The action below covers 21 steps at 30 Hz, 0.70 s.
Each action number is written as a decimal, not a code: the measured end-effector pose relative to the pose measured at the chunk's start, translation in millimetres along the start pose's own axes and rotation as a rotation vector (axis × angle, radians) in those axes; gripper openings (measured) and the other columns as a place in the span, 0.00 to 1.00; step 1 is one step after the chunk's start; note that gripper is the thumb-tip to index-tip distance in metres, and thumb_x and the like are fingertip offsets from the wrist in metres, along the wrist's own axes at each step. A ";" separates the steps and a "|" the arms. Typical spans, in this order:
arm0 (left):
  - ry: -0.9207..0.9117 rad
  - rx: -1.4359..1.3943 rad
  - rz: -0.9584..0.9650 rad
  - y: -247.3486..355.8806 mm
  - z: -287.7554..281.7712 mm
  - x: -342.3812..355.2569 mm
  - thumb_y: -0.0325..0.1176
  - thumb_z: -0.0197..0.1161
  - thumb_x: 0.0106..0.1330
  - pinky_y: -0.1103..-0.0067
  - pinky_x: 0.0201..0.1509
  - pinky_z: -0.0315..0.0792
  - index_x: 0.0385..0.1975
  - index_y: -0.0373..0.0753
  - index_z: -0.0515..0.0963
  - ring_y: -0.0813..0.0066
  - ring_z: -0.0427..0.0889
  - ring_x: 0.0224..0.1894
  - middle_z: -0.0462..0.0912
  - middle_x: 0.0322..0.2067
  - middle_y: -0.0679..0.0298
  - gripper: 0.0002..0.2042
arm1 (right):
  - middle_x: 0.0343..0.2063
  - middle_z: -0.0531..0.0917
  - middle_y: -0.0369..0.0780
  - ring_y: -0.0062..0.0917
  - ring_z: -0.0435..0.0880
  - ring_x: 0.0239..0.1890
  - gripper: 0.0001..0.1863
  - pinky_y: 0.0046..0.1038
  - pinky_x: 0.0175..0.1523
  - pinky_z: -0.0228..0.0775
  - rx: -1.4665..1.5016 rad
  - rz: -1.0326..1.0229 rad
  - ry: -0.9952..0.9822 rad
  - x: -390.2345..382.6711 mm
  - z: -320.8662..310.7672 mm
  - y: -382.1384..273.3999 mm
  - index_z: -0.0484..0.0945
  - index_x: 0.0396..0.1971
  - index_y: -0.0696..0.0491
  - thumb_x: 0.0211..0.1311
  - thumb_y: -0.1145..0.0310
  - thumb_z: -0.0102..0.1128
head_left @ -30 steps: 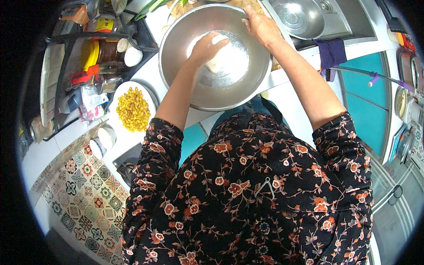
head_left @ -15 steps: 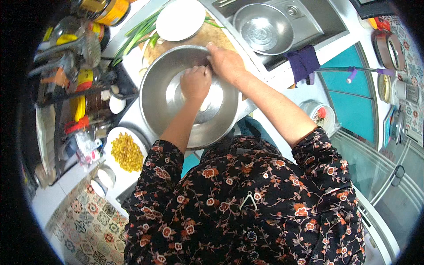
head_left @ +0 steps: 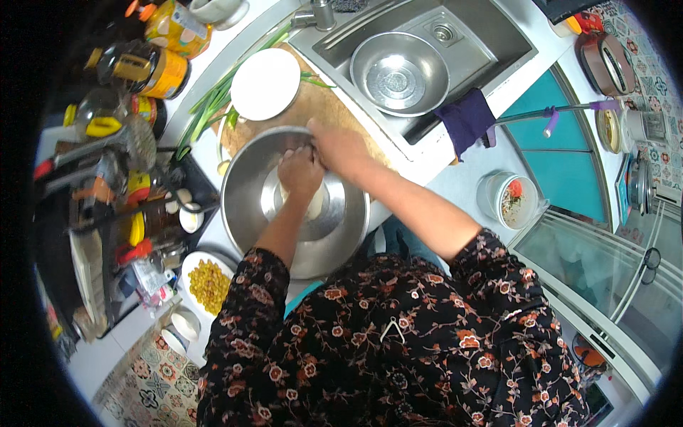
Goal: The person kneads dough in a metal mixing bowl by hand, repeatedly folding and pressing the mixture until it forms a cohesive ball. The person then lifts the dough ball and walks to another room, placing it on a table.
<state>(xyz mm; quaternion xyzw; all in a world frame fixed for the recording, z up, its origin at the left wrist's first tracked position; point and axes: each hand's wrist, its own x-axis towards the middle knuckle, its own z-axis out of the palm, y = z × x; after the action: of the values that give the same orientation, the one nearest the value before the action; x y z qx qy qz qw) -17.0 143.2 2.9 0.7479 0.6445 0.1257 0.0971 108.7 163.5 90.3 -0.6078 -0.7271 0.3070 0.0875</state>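
A large stainless steel bowl (head_left: 245,228) stands in front of me on the counter. Inside it, my left hand (head_left: 300,173) is closed and presses down on a pale lump of dough (head_left: 314,207), most of which the hand and wrist cover. At the bowl's far right rim, my right hand (head_left: 341,151) is closed over the edge and holds the bowl; its fingertips are partly hidden.
Beyond the bowl, a white plate (head_left: 265,84) and green onions (head_left: 206,121) lie on a wooden cutting board (head_left: 324,107). A second steel bowl (head_left: 400,75) sits in the sink (head_left: 491,53). A dish of yellow pieces (head_left: 208,286) and several bottles (head_left: 142,69) stand left.
My view has shifted, so the sink and bottles show more fully. In the bowl my left fist has moved closer to the right hand, which still holds the rim.
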 end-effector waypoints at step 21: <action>0.008 -0.118 0.186 -16.7 -64.9 -88.1 0.39 0.55 0.57 0.67 0.31 0.67 0.18 0.40 0.76 0.61 0.76 0.23 0.77 0.17 0.61 0.11 | 0.32 0.80 0.50 0.46 0.79 0.38 0.11 0.44 0.43 0.68 -0.144 -0.042 0.090 6.8 15.9 -13.4 0.67 0.40 0.52 0.59 0.64 0.49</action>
<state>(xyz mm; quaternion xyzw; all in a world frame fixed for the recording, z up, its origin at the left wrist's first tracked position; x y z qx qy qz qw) -65.1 57.5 53.8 0.7970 0.5642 0.1746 0.1263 88.0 163.4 83.4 -0.6104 -0.7551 0.2245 0.0825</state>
